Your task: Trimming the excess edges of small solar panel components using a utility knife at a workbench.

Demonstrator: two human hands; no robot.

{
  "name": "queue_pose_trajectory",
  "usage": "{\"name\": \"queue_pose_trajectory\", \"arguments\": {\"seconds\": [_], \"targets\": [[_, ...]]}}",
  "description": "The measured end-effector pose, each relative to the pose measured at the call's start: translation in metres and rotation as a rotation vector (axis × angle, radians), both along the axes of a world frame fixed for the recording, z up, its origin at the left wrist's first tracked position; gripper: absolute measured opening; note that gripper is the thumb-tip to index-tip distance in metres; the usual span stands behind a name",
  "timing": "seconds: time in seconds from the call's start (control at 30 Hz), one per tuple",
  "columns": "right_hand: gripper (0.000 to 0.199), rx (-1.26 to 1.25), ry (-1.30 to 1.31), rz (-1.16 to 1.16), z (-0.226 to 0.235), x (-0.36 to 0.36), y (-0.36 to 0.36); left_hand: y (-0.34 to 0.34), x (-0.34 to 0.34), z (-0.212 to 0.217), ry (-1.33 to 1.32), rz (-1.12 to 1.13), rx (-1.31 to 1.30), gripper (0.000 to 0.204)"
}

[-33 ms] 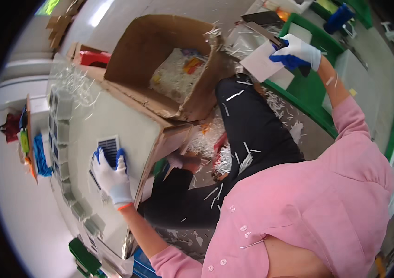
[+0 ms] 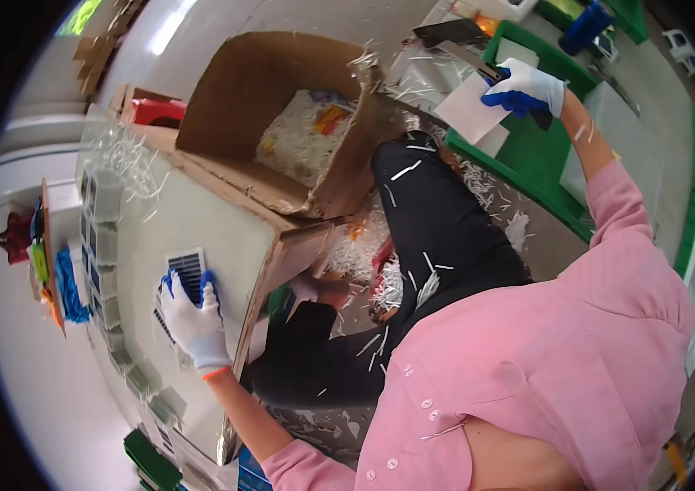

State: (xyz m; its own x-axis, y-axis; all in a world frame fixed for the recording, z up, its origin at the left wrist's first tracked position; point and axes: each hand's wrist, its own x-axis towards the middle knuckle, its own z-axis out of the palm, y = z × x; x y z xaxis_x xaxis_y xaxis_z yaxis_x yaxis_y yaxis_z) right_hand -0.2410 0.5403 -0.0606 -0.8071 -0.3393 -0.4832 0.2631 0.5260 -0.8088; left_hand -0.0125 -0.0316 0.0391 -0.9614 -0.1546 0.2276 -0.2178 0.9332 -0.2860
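Near left, the gloved left hand (image 2: pixel 193 321) rests with spread fingers (image 2: pixel 209 286) on a flat, dark-striped panel (image 2: pixel 187 263) upon the smooth counter (image 2: pixel 216 221). Far right, the right hand (image 2: pixel 527 92) grips a slim tool (image 2: pixel 466 59), perhaps metal, beside a rectangular white sheet (image 2: pixel 468 110).

The table (image 2: pixel 208 200) has a pale, smooth top and worn brown edges. Left of the table, a white wall (image 2: pixel 40 401) rises in even light, its upper part crossed by grey bands. Between wall and table, a shelf (image 2: pixel 46 237) shows a brown board with red, green and blue goods about it. Beyond the table's far end spreads a grey floor (image 2: pixel 141 59) with a bright streak of reflected light (image 2: pixel 172 29). Far left beyond the table, brown cardboard (image 2: pixel 100 54) is stacked beneath a bright green patch (image 2: pixel 79 16), too blurred to name. Right of the table, paper shreds (image 2: pixel 482 188) litter the floor.
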Motion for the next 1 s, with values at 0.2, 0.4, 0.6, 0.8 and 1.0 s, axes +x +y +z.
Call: {"name": "queue_pose_trajectory", "arguments": {"seconds": [0.2,0.4,0.6,0.8,1.0], "targets": [[0.02,0.248,-0.206,-0.054,-0.079,-0.005,0.043,0.004,-0.017,0.029,-0.187,-0.072,0.056,0.042],[0.038,0.623,0.602,-0.099,-0.096,0.032,0.026,0.069,-0.021,0.047,0.277,-0.334,0.162,0.031],[0.024,-0.317,0.612,-0.017,-0.036,0.086,-0.152,0.129,-0.001,-0.002,0.119,-0.444,0.321,0.042],[0.015,-0.864,-0.245,0.036,-0.043,0.116,-0.296,0.128,-0.045,-0.027,0.313,-0.225,0.524,0.042],[0.011,-0.991,0.168,0.195,-0.084,0.09,-0.339,0.138,-0.057,-0.04,0.405,-0.134,0.456,0.036]]}}
